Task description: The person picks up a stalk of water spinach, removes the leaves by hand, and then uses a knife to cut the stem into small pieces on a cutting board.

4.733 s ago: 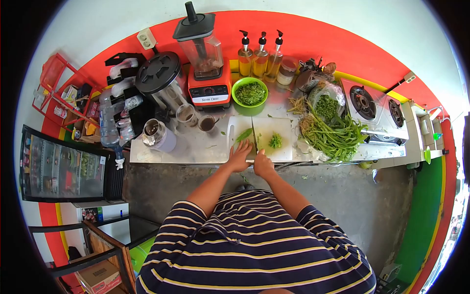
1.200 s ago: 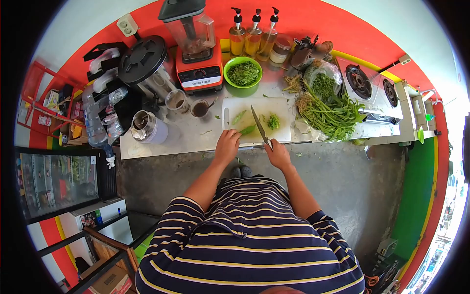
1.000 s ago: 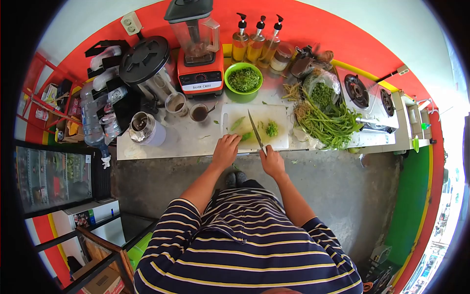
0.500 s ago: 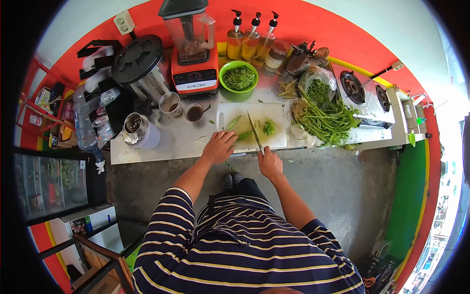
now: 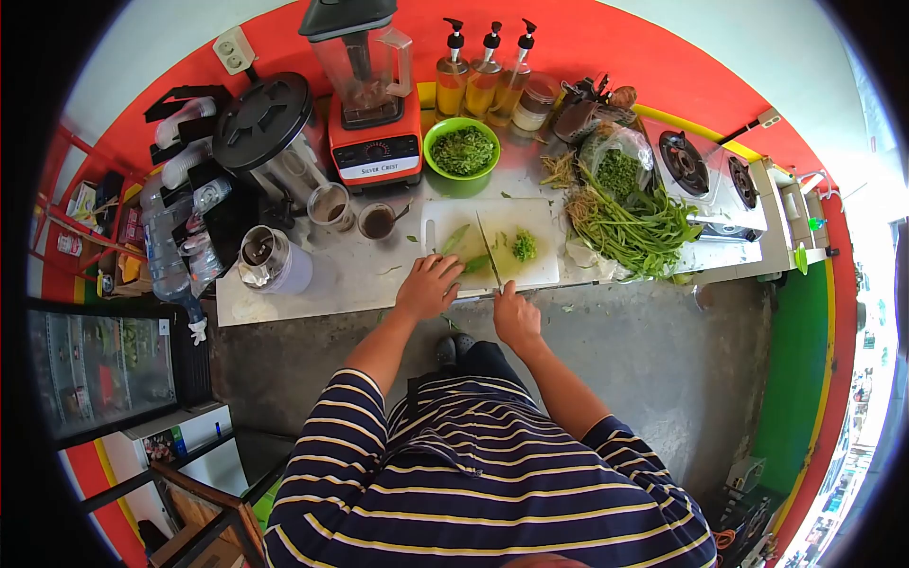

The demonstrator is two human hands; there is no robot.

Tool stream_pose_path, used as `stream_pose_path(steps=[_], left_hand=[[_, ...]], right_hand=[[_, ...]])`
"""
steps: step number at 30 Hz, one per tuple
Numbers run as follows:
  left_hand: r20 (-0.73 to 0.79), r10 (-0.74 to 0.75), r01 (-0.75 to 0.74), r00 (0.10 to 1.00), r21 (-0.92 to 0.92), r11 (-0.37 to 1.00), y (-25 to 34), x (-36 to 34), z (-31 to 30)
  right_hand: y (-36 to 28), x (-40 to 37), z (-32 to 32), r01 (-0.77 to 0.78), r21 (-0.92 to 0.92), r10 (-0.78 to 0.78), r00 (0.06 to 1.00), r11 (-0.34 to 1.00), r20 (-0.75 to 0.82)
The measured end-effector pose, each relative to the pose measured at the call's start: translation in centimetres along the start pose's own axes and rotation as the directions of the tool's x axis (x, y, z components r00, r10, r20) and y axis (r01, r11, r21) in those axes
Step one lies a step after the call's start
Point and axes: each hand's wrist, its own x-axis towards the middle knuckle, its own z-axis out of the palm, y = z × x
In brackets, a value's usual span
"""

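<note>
My right hand (image 5: 517,317) grips a knife (image 5: 490,254) by its handle, the long blade pointing away across the white cutting board (image 5: 511,210). At the board's near left edge, my left hand (image 5: 429,288) presses its bent fingers on green leaves (image 5: 475,264), which reach from the fingertips toward the blade. Another leaf (image 5: 456,237) lies loose just beyond that hand. To the right of the blade sits a small pile of chopped greens (image 5: 524,246).
A green bowl (image 5: 436,168) of cut greens stands behind the board, near the blender (image 5: 379,156). Cups (image 5: 377,221) and a metal-topped container (image 5: 279,265) stand left. A heap of leafy stalks (image 5: 634,227) lies right, before the gas stove (image 5: 696,180).
The knife's blade has shifted slightly left and stands more upright in view, closer to the leaves. My left hand stays on the leaves. The whole view has shifted a little.
</note>
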Motion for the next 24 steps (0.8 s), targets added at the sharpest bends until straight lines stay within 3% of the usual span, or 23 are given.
stream_pose_path(steps=[3,11,17,24], left_hand=[[-0.010,-0.005,0.005,1.000,-0.023,1.000,0.0,0.0,0.1],[-0.008,-0.025,0.025,1.000,0.002,1.000,0.3,0.0,0.0],[-0.016,-0.025,0.024,1.000,-0.035,0.999,0.1,-0.1,0.3],[-0.022,-0.034,0.035,0.999,0.009,0.999,0.3,0.1,0.1]], right_hand=[[0.1,0.4,1.3,-0.039,0.003,0.039,0.999,0.999,0.002],[-0.7,2.5,-2.1,0.108,-0.133,-0.106,0.994,0.985,0.022],[-0.9,1.4,1.4,-0.001,-0.024,0.002,0.999,1.000,0.044],[-1.0,3.1,-0.5,0.086,-0.084,-0.083,0.996,0.993,0.034]])
